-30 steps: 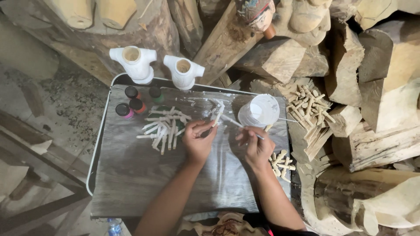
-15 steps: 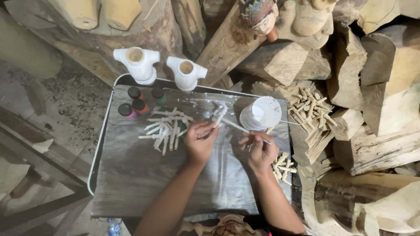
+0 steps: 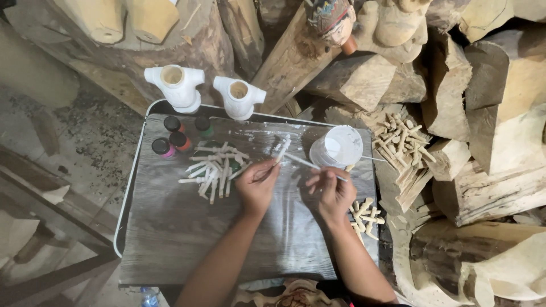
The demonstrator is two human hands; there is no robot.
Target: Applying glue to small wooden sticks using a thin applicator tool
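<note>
- Our left hand (image 3: pixel 257 186) has its grip pinched shut on a small wooden peg (image 3: pixel 281 151), holding it over the tabletop (image 3: pixel 170 227) at about 12 o'clock from the hand.
- Our right hand (image 3: pixel 334 192) has its grip closed on a thin brush (image 3: pixel 307 164), tip reaching toward the peg at 10 o'clock.
- Peg looks partly whitened, so we judge the coat is mid-way on this piece.
- White pile of pegs (image 3: pixel 213 169) at 9 o'clock of the left hand looks done; bare pegs (image 3: pixel 365 215) at 5 o'clock of the right hand and a bigger bare heap (image 3: pixel 402 138) at 2 o'clock look left to do.
- White paint cup (image 3: pixel 336 146) just above the right hand; colour bottles (image 3: pixel 172 140) at 10 o'clock look unused.
- Both forearms come up from 6 o'clock, wrists low, hands close together.
</note>
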